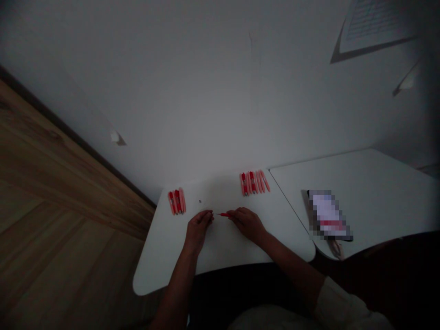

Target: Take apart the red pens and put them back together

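My right hand (248, 223) is closed around a red pen (225, 214), whose thin, pale end points left. Opposite it, the fingers of my left hand (199, 225) are pinched together at that thin end; whatever small piece they grip is too tiny to name. Both hands are just above the white table. A small dark metallic piece (200, 201) lies beyond my left hand. Red and pink pens (176, 201) sit side by side at the table's left, and a second row of red and pink pens (254, 183) lies farther right, near the wall.
The white table (220, 252) meets a second white table (371, 197) at a seam on the right. On that one rests a phone-like device (328, 213) with a lit, blurred screen and a strap. A grey wall (192, 91) rises behind; a wooden surface (68, 183) is at the left.
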`<state>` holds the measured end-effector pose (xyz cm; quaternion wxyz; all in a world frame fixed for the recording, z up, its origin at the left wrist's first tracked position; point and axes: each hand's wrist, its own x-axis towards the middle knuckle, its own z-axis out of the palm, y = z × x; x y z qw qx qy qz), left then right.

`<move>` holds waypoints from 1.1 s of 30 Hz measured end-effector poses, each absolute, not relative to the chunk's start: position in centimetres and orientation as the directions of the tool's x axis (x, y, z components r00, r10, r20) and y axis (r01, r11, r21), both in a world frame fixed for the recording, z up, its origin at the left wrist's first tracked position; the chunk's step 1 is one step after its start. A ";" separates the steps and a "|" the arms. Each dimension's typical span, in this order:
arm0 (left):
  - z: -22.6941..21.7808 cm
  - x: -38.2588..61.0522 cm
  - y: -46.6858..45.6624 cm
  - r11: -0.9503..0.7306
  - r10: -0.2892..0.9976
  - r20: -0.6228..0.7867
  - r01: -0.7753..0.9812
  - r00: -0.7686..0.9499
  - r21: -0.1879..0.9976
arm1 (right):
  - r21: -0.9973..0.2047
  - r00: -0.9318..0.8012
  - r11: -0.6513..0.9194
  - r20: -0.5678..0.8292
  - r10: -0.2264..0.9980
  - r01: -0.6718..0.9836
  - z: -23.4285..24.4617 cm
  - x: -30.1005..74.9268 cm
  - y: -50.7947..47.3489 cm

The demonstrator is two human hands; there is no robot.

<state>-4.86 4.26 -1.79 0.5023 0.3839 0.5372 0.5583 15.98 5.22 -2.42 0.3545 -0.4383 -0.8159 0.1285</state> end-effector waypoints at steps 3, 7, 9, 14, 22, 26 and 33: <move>-1.9 -4.9 4.3 0.086 0.975 -0.110 -0.133 -0.192 0.987 | -0.516 -0.367 0.583 0.465 0.806 0.627 -2.3 16.0 5.2; -1.9 -5.0 4.2 0.081 0.980 -0.100 -0.112 -0.174 0.990 | -0.504 -0.378 0.588 0.462 0.803 0.633 -2.1 16.1 5.1; -1.9 -5.0 4.2 0.074 0.980 -0.094 -0.116 -0.174 0.990 | -0.498 -0.377 0.586 0.460 0.803 0.639 -2.1 16.1 5.2; -1.8 -5.0 4.2 0.072 0.979 -0.090 -0.106 -0.182 0.992 | -0.498 -0.379 0.585 0.457 0.805 0.640 -2.3 16.0 5.2; -1.7 -4.8 4.2 0.075 0.980 -0.089 -0.085 -0.180 0.994 | -0.512 -0.376 0.593 0.469 0.799 0.622 -2.1 16.0 5.1; -1.6 -4.8 4.0 0.059 0.983 -0.065 -0.041 -0.170 0.997 | -0.510 -0.381 0.598 0.471 0.796 0.618 -2.0 16.1 5.1; -1.0 -4.7 3.8 0.062 0.987 -0.051 0.067 -0.149 0.996 | -0.510 -0.384 0.603 0.475 0.792 0.613 -2.3 16.1 5.1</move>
